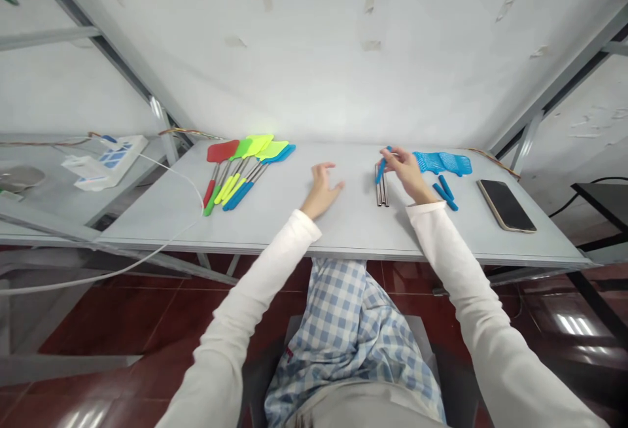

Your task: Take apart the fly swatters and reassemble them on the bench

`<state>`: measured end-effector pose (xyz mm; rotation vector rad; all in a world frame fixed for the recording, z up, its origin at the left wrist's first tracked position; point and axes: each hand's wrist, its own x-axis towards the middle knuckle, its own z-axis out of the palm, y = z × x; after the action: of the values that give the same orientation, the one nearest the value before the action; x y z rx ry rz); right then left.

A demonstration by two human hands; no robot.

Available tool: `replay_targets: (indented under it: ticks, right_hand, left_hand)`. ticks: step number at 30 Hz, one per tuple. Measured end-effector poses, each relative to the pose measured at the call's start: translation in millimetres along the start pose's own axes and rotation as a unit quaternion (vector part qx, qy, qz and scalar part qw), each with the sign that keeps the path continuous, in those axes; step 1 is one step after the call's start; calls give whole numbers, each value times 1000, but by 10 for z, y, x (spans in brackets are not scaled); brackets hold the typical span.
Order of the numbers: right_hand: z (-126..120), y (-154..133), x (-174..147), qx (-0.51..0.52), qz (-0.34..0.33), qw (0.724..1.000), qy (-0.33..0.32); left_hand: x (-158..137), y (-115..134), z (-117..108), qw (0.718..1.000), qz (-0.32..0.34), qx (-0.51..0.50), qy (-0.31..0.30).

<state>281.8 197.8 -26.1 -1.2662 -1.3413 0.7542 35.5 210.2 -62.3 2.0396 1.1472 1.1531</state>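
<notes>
My right hand (403,167) pinches a blue handle (381,171) at its upper end, over several metal rods (382,194) lying side by side on the table. Just right of that hand are blue fly swatter heads (444,162), partly overlapping. Two more blue handles (445,194) lie below them. My left hand (322,187) hovers over the middle of the table, holding nothing, thumb and fingers apart. To its left lies a fanned group of fly swatters with red (222,151), green, yellow and blue (282,154) heads, handles toward me.
A phone (507,205) rests at the table's right side. A white cable (189,182) crosses the left end, near a white power strip (110,163) on the neighbouring surface. A wall stands behind the table (353,231), with metal frame posts at both sides.
</notes>
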Motion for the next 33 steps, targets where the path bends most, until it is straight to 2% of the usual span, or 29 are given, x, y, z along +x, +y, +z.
replay_targets:
  ticks: [2, 4, 5, 7, 9, 11, 14, 17, 21, 26, 30, 33]
  right_hand:
    - [-324, 32, -105, -149, -11, 986, 70]
    - [-602, 86, -260, -327, -7, 940, 97]
    - [-702, 116, -340, -391, 19, 915, 95]
    - [-815, 173, -471, -492, 56, 865, 85]
    - [-838, 217, -545, -554, 73, 826, 72]
    - [-826, 253, -570, -588, 72, 803, 62]
    - [-843, 303, -575, -610, 51, 788, 58]
    - [-920, 362, -594, -629, 34, 772, 86]
    - [-1000, 458, -617, -639, 61, 756, 129]
    - [-1021, 565, -586, -624, 79, 770, 106]
    - [-1057, 606, -580, -598, 97, 788, 108]
    - [-1069, 572, -614, -588, 133, 789, 122]
  left_hand:
    - [-48, -186, -415, 982, -49, 164, 76]
    - [-94, -349, -770, 929, -167, 306, 124]
    - [-113, -409, -894, 900, -220, 355, 121]
    - [-140, -482, -1026, 862, -258, 424, 106]
    - [-153, -502, -1036, 846, -252, 461, 94]
    - [-156, -496, -993, 839, -244, 477, 93]
    - [-163, -485, -939, 842, -241, 477, 75]
    - [-186, -481, -928, 854, -211, 473, 40]
    - [-216, -426, -917, 876, -164, 452, -22]
    - [-220, -309, -852, 885, -182, 426, -50]
    - [-227, -233, -807, 899, -189, 394, -38]
    - [-216, -174, -786, 917, -161, 364, -22]
